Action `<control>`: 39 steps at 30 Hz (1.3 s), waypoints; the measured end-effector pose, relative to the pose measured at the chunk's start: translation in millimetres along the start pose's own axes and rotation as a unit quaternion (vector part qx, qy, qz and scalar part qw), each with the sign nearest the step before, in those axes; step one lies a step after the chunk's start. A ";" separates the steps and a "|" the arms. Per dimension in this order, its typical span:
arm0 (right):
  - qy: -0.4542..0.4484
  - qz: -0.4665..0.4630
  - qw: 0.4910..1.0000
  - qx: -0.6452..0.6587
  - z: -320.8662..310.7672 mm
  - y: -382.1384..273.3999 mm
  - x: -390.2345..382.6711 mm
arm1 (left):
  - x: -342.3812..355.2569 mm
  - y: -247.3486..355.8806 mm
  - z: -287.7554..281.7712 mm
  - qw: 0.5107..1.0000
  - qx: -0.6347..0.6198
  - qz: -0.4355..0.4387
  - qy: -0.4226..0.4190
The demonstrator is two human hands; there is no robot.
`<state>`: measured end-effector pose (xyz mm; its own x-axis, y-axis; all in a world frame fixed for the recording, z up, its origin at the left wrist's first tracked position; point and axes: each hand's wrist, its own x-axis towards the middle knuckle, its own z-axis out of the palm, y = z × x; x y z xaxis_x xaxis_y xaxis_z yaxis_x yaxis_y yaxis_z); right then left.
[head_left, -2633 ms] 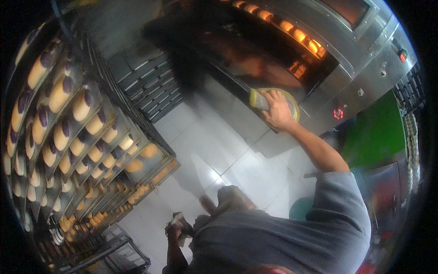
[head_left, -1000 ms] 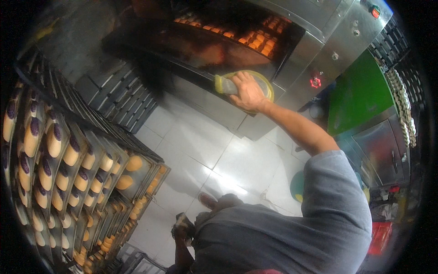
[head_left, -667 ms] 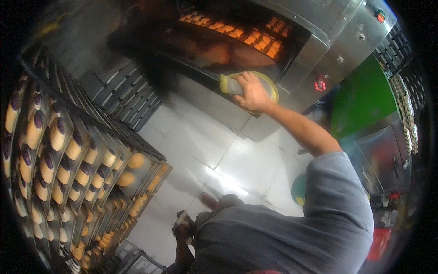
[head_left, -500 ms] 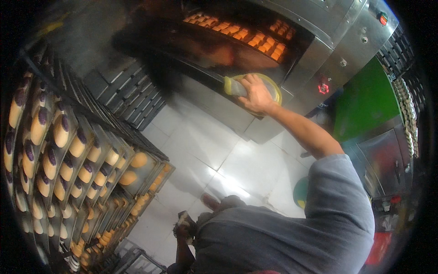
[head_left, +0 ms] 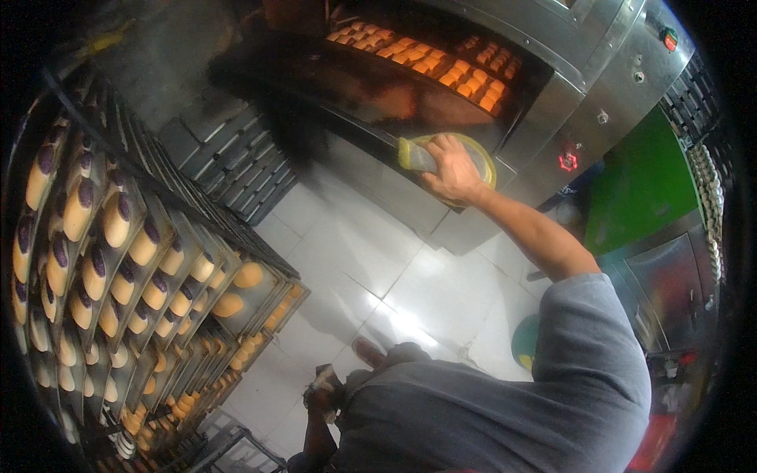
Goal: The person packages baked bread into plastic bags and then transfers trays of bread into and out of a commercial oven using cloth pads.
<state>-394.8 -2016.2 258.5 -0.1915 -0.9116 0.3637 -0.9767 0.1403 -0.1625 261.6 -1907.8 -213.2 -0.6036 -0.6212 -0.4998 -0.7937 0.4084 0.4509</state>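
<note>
My right hand [head_left: 454, 172], arm stretched out, is closed on a grey padded cloth [head_left: 415, 157] with yellow edging. It presses the pad against the front edge of the lowered oven door [head_left: 359, 118]. Behind that door, rows of small bread rolls [head_left: 426, 59] glow orange inside the lit oven. Low by my body, my left hand [head_left: 318, 400] is closed around a small greyish-brown thing [head_left: 325, 374], too dim to name.
A tall rack [head_left: 150, 197] of trays with purple-and-cream breads stands at left. Right of the oven mouth are a red valve knob [head_left: 568, 161] and a green panel [head_left: 639, 185]. Slatted dark racking [head_left: 236, 158] stands beneath the door's left side. White floor tiles [head_left: 378, 268] lie below.
The whole view has shifted slightly, so everything sits a little further right and lower. My right hand keeps the pad on the door's edge; my left hand still grips the small thing.
</note>
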 end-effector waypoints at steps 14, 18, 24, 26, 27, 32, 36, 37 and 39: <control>-0.001 -0.007 1.000 0.012 0.5 -0.4 4.0 | -4.1 -5.5 2.0 0.995 -0.100 0.001 -0.009; -0.002 -0.016 1.000 0.007 2.5 2.3 4.1 | -5.0 11.3 -7.6 0.977 -0.194 -0.080 0.026; -0.017 -0.005 1.000 0.023 3.7 3.5 5.3 | 10.7 80.2 -64.3 0.788 -0.570 -0.183 0.144; -0.005 -0.005 1.000 0.006 3.0 6.0 2.8 | 27.9 125.4 -103.7 0.693 -0.680 -0.174 0.165; 0.001 -0.005 1.000 -0.001 3.4 6.6 1.4 | 38.7 147.9 -123.7 0.651 -0.720 -0.166 0.172; 0.014 0.008 1.000 0.015 4.2 4.1 1.6 | 121.9 260.8 -229.7 0.550 -0.810 -0.080 0.188; 0.031 0.027 0.999 0.025 6.4 6.9 -0.8 | 209.3 335.0 -311.5 0.564 -0.769 -0.149 0.262; 0.042 0.029 0.998 0.034 6.2 5.1 2.3 | 237.0 335.1 -332.1 0.624 -0.720 -0.075 0.293; 0.030 0.036 0.998 0.038 2.0 0.3 6.3 | 294.0 334.5 -371.6 0.719 -0.596 0.079 0.348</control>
<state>-396.2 -2022.6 258.9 -0.2681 -0.8753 0.4023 -0.9507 0.1727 -0.2577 -153.2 -2202.3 65.5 -0.1653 -0.9838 -0.0693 0.1607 -0.0962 0.9823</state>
